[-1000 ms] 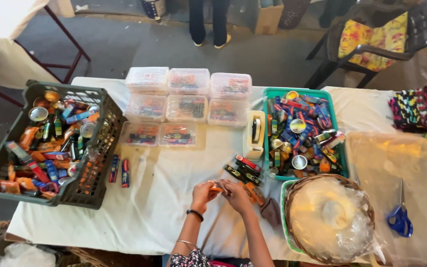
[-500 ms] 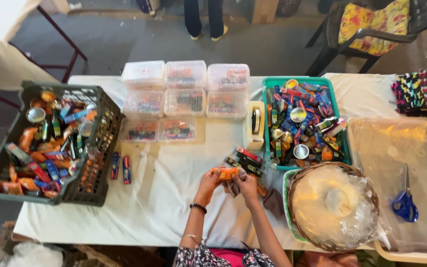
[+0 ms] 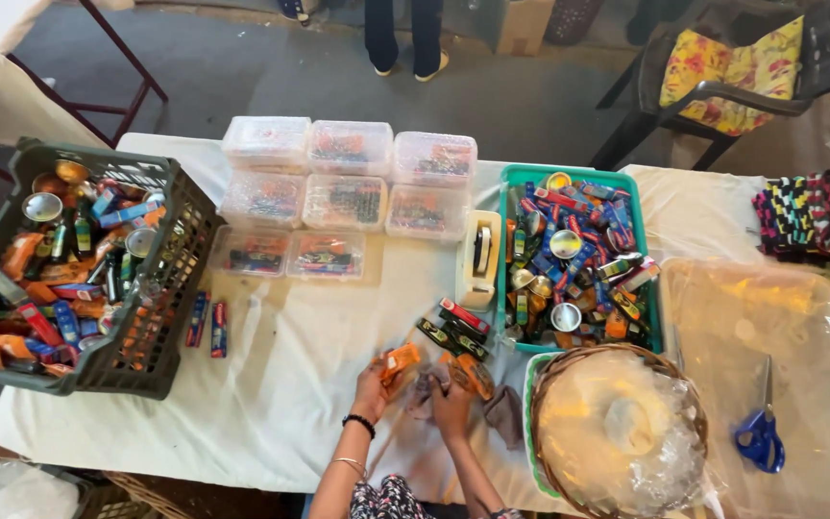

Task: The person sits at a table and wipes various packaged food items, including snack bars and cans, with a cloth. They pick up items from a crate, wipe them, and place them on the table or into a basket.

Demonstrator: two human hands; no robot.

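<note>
white tablecloth | teal bin | dark crate | blue scissors

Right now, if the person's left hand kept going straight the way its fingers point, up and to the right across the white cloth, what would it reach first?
Probably the row of small dark packets lying on the white tablecloth just beyond the left hand, which holds a small orange packet. Past them sits the cream tape dispenser. Depth is hard to judge from above.
</note>
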